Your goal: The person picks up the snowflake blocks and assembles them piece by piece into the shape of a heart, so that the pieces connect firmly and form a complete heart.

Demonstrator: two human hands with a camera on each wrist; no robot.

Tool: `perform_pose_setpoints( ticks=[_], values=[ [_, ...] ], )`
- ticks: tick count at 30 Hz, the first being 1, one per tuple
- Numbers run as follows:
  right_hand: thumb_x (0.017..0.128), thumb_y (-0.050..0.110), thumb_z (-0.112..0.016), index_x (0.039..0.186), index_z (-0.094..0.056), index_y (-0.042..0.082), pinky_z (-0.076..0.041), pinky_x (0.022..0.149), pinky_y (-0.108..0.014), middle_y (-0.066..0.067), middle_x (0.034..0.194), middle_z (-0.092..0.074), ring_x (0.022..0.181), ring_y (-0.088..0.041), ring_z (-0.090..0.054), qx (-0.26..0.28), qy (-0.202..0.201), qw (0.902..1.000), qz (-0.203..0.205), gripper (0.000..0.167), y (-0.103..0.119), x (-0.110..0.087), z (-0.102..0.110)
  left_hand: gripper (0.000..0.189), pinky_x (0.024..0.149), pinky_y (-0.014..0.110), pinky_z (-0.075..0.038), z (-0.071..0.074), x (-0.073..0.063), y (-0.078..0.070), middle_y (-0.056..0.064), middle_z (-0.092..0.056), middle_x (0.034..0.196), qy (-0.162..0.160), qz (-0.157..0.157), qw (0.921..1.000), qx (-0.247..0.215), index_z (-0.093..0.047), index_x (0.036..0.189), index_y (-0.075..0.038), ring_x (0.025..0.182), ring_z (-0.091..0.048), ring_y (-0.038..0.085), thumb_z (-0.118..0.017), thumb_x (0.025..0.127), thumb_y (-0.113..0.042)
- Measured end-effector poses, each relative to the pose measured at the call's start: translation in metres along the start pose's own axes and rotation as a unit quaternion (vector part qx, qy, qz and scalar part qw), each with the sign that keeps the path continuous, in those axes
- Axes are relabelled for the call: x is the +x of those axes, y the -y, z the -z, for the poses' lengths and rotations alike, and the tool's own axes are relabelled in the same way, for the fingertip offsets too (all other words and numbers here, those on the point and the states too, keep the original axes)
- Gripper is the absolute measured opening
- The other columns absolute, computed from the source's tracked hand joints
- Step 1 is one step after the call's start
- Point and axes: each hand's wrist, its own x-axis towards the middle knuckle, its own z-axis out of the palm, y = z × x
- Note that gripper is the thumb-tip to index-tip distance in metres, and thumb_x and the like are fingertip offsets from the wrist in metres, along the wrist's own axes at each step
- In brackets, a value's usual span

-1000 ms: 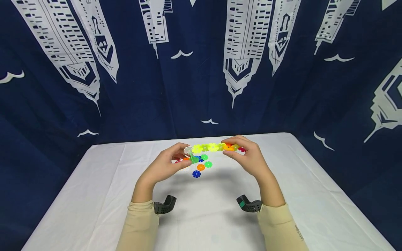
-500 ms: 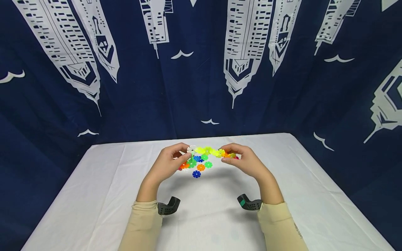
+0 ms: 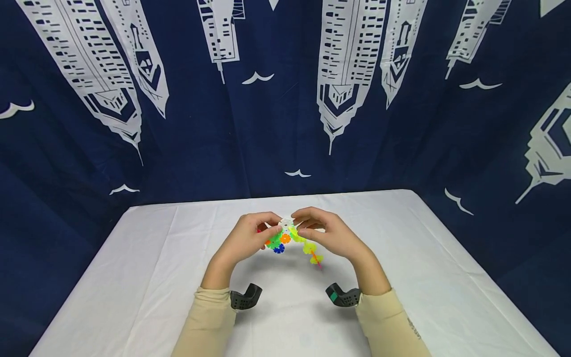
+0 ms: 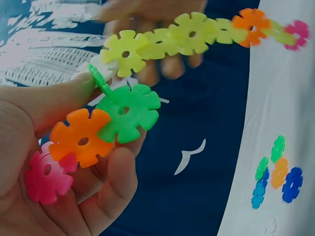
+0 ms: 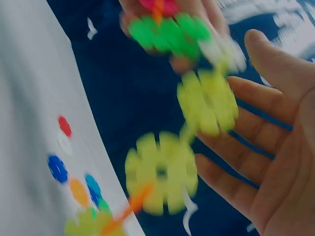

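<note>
My left hand [image 3: 250, 235] pinches the linked snowflake discs near the white disc [image 3: 286, 224], between thumb and fingers. From that grip a green disc [image 4: 140, 110], an orange disc [image 4: 74, 135] and a pink disc [image 4: 40, 182] run down in front of the palm. A longer arm of yellow discs [image 4: 184, 37], with an orange disc [image 4: 258, 35] and a pink end disc [image 4: 299, 33], extends the other way, slanting down toward the person in the head view. Beside it my right hand [image 3: 327, 232] has its fingers apart, thumb clear of the discs in the right wrist view.
On the white-covered table [image 3: 303, 317] lie several loose discs, among them a blue one [image 4: 294, 184], an orange one [image 4: 279, 172] and a red one [image 5: 64, 126]. A navy curtain with printed buildings [image 3: 352, 59] hangs behind the table.
Both hands have come closer together. The right hand has let go of the orange part of the yellow arm, which has swung down toward the person. The left hand has shifted slightly right.
</note>
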Motion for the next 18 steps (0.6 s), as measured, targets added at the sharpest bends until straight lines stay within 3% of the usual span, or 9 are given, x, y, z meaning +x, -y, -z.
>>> perform_pose_setpoints(
  ticks=[3, 10, 14, 18],
  values=[
    [0.093, 0.019, -0.072, 0.122, -0.065, 0.015, -0.055, 0.094, -0.036, -0.001, 0.114, -0.070, 0.098, -0.016, -0.067, 0.002, -0.009, 0.9999, 0.014, 0.030, 0.008, 0.003, -0.012, 0.006, 0.054, 0.033, -0.057, -0.005, 0.001, -0.001, 0.004, -0.070, 0.090, 0.010, 0.002, 0.9997, -0.022, -0.067, 0.101, -0.014, 0.068, -0.063, 0.016, -0.067, 0.095, -0.014],
    [0.091, 0.015, -0.073, 0.106, -0.069, 0.012, -0.052, 0.070, -0.024, -0.005, 0.091, -0.069, 0.074, -0.016, -0.061, 0.030, -0.054, 0.9981, -0.010, 0.016, 0.013, 0.004, -0.016, 0.016, 0.058, 0.035, -0.060, -0.009, 0.003, -0.002, 0.011, -0.069, 0.100, 0.001, 0.024, 0.9960, -0.087, -0.057, 0.107, -0.009, 0.072, -0.067, 0.018, -0.067, 0.096, -0.016],
    [0.095, 0.017, -0.069, 0.103, -0.068, 0.010, -0.056, 0.072, -0.027, -0.009, 0.092, -0.070, 0.077, -0.022, -0.067, 0.045, -0.078, 0.9956, -0.025, 0.010, 0.009, 0.003, -0.011, 0.019, 0.066, 0.036, -0.062, -0.007, 0.005, 0.000, 0.013, -0.069, 0.107, -0.008, 0.029, 0.9923, -0.120, -0.058, 0.111, -0.007, 0.082, -0.070, 0.024, -0.067, 0.096, -0.017],
    [0.097, 0.019, -0.066, 0.102, -0.068, 0.009, -0.058, 0.075, -0.031, -0.012, 0.095, -0.069, 0.081, -0.030, -0.069, 0.066, -0.103, 0.9917, -0.039, 0.011, 0.006, 0.003, -0.008, 0.015, 0.070, 0.036, -0.063, -0.005, 0.005, 0.003, 0.017, -0.070, 0.105, -0.014, 0.015, 0.9896, -0.143, -0.062, 0.109, -0.005, 0.088, -0.072, 0.032, -0.065, 0.097, -0.013]
  ],
)
